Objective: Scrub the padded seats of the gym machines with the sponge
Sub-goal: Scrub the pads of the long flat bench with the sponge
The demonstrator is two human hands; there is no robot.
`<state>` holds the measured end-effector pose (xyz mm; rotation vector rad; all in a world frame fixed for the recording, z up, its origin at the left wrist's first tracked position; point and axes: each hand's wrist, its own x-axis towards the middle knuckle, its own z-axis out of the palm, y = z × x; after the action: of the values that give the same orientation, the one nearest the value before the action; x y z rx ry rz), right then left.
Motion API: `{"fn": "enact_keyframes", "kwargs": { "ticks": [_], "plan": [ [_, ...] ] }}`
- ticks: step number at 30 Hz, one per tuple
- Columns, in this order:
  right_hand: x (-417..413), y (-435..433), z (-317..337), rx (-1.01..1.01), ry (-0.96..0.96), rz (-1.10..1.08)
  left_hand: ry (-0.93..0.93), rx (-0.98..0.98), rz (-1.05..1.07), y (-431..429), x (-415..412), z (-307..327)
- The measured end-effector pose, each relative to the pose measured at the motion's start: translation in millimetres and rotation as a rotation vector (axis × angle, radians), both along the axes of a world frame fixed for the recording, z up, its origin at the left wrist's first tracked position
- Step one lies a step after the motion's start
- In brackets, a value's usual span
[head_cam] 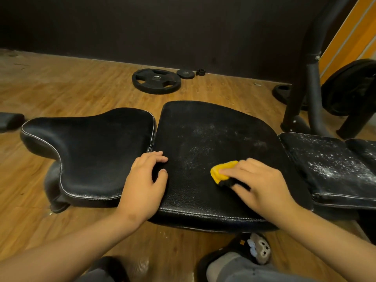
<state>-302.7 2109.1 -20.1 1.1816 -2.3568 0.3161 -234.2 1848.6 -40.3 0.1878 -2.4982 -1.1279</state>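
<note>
A black padded bench lies across the middle of the view in three sections. The middle pad (205, 139) shows faint whitish smears. My right hand (258, 184) grips a yellow sponge with a dark underside (222, 169) and presses it on this pad's near right part. My left hand (146, 180) rests with curled fingers at the pad's left edge, over the gap beside the contoured left pad (91, 151). The right pad (333, 161) is speckled with white residue.
The bench stands on a wooden floor (61, 88). A large weight plate (156, 81), a small plate (185, 73) and a collar lie near the dark back wall. Black machine posts (311, 78) and another plate stand at the right. My slippered feet (240, 255) are under the bench's front edge.
</note>
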Motion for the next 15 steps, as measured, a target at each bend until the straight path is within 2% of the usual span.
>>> {"fn": "enact_keyframes", "kwargs": {
  "ticks": [2,9,15],
  "plan": [
    [-2,3,2,0.002,-0.021,0.035,-0.009,0.028,0.002,1,2,-2],
    [-53,-46,6,-0.019,-0.078,-0.088,-0.033,0.095,0.018,9,19,-4],
    [15,-23,4,-0.025,-0.084,0.12,-0.043,0.164,0.036,16,40,-18]
  ]
}}
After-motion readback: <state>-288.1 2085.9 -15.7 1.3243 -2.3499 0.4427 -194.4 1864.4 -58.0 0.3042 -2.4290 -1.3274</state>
